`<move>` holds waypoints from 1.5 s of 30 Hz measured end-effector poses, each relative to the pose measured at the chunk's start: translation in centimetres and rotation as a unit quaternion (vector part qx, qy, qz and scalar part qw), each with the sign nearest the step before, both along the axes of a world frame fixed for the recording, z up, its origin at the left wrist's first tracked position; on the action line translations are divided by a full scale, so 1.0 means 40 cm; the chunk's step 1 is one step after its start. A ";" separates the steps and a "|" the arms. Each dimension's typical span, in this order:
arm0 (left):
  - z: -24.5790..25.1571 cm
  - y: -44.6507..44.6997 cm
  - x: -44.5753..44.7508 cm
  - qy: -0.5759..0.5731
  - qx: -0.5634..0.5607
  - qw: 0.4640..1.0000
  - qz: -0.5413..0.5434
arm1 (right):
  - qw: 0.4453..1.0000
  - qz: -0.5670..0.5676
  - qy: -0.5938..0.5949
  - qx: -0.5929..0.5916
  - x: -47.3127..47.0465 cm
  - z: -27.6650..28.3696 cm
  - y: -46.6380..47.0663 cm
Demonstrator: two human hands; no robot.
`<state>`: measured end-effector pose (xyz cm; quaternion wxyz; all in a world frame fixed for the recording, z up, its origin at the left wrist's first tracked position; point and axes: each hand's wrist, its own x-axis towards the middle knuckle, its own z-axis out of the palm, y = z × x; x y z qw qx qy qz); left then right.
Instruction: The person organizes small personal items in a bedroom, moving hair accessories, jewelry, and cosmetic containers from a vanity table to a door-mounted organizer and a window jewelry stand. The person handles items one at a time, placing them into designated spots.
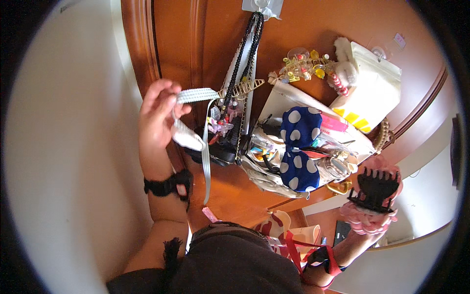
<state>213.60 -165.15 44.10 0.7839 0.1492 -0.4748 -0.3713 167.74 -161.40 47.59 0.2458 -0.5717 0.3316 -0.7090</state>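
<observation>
My left hand (158, 114) pinches a pale gingham ribbon (196, 94) between thumb and fingers. One ribbon tail hangs down past the hand, and a bright white piece (187, 136), perhaps a ribbon loop, dangles under the fingers. At its far end the ribbon meets a gold openwork hair clip (248, 87) by the hanging straps; whether they are joined I cannot tell. At the lower right my right hand (371, 236) holds a black claw clip (378, 185) with pink petal-like trim (367, 222), which hides most of the fingers.
On a brown wooden door (216, 33), a black bag (218, 152) hangs by beaded straps from a hook (261, 4). Beside it hangs a stuffed white cloth bag (282, 97) with a blue polka-dot bow (301, 126). A door handle (339, 187) sits below. A red strap (332, 266) circles my right forearm.
</observation>
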 end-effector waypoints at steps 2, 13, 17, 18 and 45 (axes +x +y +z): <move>-0.045 0.007 -0.008 0.036 0.000 0.999 -0.009 | 0.999 -0.031 -0.015 0.008 -0.014 -0.047 0.019; -0.218 -0.002 0.040 0.165 0.063 0.982 0.065 | 0.986 -0.156 -0.050 0.039 -0.084 -0.213 0.076; -0.229 -0.034 0.020 0.036 0.162 0.972 0.165 | 0.980 -0.188 -0.056 0.040 -0.101 -0.253 0.079; -0.228 -0.051 0.017 -0.005 0.213 0.961 0.175 | 0.978 -0.198 -0.054 0.040 -0.094 -0.254 0.075; -0.172 -0.149 -0.254 -0.510 0.018 0.695 0.507 | 0.968 0.215 0.042 0.125 0.343 -0.181 0.061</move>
